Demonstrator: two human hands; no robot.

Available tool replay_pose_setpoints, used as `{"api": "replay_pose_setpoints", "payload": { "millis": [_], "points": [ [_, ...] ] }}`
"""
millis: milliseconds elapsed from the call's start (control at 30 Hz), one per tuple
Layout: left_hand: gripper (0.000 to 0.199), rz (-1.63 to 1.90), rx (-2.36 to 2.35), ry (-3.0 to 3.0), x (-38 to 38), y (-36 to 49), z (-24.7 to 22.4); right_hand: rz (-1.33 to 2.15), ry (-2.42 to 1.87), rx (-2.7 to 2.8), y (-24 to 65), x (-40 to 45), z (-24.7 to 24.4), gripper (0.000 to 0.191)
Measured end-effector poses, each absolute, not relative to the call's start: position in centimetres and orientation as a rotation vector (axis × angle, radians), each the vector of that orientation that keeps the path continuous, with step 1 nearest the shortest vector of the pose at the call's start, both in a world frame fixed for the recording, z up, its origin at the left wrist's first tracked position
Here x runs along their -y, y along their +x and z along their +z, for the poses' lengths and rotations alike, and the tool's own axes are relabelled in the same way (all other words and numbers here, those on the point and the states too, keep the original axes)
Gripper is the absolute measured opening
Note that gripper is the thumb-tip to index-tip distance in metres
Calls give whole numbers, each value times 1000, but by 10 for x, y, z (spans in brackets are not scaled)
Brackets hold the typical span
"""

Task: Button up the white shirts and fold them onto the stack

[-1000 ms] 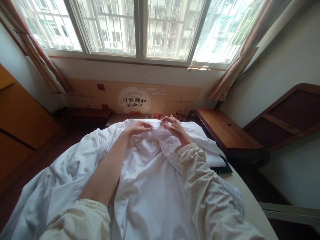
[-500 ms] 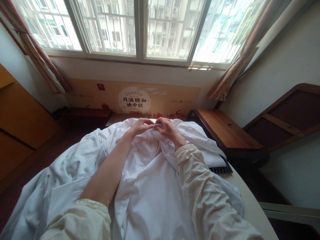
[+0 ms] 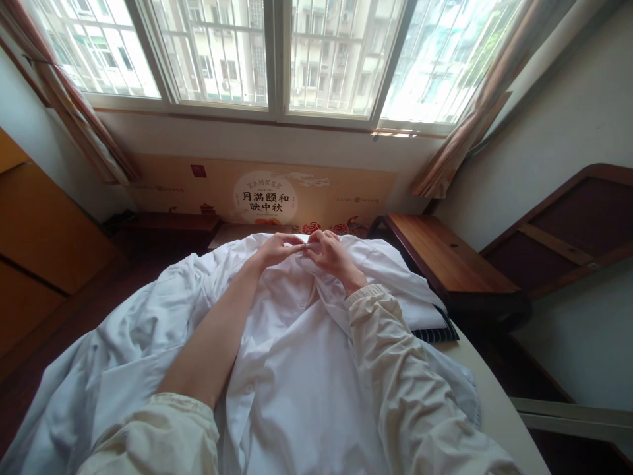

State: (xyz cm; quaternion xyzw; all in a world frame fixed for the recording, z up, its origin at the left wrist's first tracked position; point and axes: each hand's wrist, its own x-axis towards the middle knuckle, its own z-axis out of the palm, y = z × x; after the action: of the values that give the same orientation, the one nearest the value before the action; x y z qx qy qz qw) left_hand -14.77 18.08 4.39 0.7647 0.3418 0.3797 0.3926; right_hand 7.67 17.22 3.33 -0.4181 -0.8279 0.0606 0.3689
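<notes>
A white shirt [image 3: 306,369] lies spread in loose folds over the table, with small buttons down its front. At its far end my left hand [image 3: 281,249] pinches the cloth near the collar area, thumb and fingertips pressed together. Right beside it, my right hand [image 3: 327,254] grips the same spot with bent fingers, and the fingertips of both hands meet. Whatever small part sits between the fingertips is too small to make out. Beige sleeves [image 3: 400,369] cover my right forearm and are pushed up on my left.
The pale table edge [image 3: 499,396] shows at the right, with a black striped item [image 3: 436,334] under the cloth. Beyond stand a wooden bench [image 3: 450,257], a printed panel [image 3: 341,185] against the wall and a barred window [image 3: 341,59]. An orange cabinet [image 3: 44,244] is at left.
Both hands keep their pinch on the shirt at the same place, with only slight finger movement. The view has shifted a tiny bit.
</notes>
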Motion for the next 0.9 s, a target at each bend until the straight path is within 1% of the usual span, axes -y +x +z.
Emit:
{"api": "replay_pose_setpoints", "payload": {
  "millis": [367,600,900],
  "points": [
    [43,912,-870,1921,-183,-151,40,-32,-924,2103,77,-173,31,16],
    [45,962,-828,1754,-186,-150,37,-37,-904,2115,81,-171,30,10],
    [44,923,-796,1739,-187,-141,34,9,-887,2109,80,-169,30,12]
  ]
}}
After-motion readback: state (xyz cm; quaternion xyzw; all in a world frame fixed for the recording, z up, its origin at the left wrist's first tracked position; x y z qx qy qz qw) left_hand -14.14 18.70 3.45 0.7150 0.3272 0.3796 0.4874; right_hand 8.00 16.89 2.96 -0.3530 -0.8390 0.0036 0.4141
